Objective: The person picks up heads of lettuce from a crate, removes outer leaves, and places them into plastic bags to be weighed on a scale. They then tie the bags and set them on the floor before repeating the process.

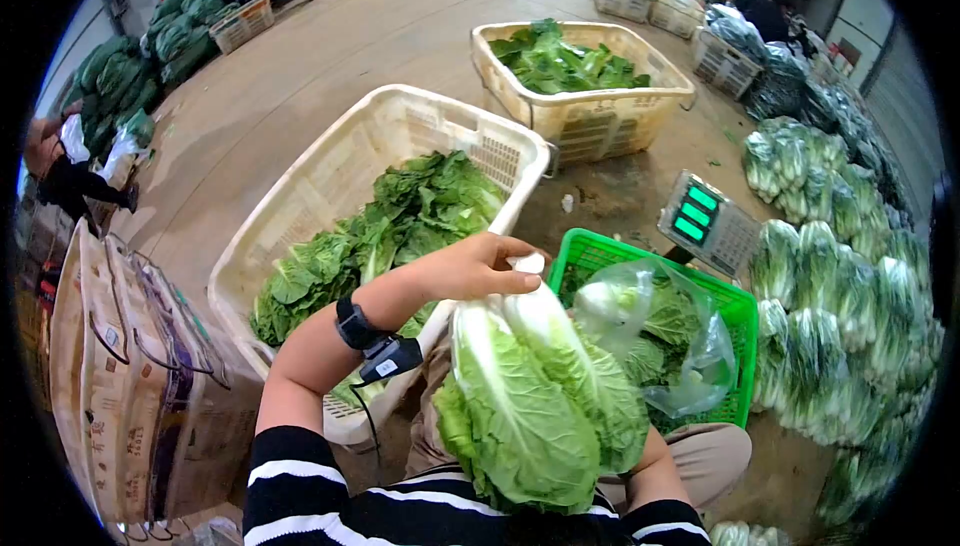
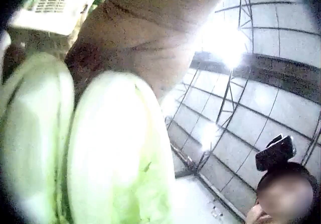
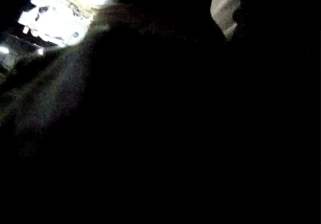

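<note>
Two pale green napa cabbages (image 1: 535,401) lie side by side over the person's lap, white stem ends pointing away. My left hand (image 1: 475,268) is at those ends, thumb and fingers around a white stem end (image 1: 527,264). The left wrist view has the napa cabbages (image 2: 120,148) close up, with the left hand (image 2: 140,30) just above them. On the right, the forearm (image 1: 655,471) passes behind the cabbages, which hide my right hand in the head view. The right wrist view is almost wholly dark.
A green basket (image 1: 742,346) holds a clear plastic bag (image 1: 690,361) and leafy greens. Large cream crates (image 1: 395,111) with loose leaves stand ahead. A scale (image 1: 705,224) with lit green digits stands beyond the basket. Bagged vegetables (image 1: 835,346) line the right; stacked crates (image 1: 130,396) stand left.
</note>
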Available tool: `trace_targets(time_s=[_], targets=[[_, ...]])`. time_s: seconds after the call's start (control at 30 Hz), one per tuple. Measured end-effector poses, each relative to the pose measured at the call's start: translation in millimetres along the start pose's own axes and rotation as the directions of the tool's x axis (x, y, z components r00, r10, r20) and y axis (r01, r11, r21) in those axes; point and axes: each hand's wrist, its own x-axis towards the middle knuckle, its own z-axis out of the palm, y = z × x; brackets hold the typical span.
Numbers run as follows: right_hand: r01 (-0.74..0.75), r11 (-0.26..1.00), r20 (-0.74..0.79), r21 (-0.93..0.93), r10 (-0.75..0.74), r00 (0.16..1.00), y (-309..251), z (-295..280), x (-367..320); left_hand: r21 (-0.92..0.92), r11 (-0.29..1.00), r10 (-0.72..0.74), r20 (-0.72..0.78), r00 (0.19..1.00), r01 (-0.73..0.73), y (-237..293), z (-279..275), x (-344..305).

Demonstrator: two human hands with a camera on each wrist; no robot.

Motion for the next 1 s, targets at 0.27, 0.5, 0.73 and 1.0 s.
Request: trace_targets(time_s=[0.27, 0.5, 0.73, 1.0], targets=[[0.193, 0.979, -0.101, 0.074, -0.185, 0.978, -4, -28, -34, 0.601, 0.788, 0.14, 0.034, 0.99, -0.132, 0, 33, 52], [0.337, 0.927, -0.177, 0.167, -0.308, 0.935, -7, -53, -66, 0.97, 0.12, 0.722, -0.232, 0.652, 0.212, 91, -139, 210], [0.485, 0.845, -0.265, 0.227, -0.426, 0.865, 7, -86, -132, 0.057, 0.997, -0.067, 0.283, 0.957, 0.053, 8, 40, 92], [0.46, 0.88, -0.485, -0.114, -0.454, 0.748, 11, -74, -211, -0.463, 0.718, -0.363, 0.388, 0.847, 0.52, -17, 180, 49]])
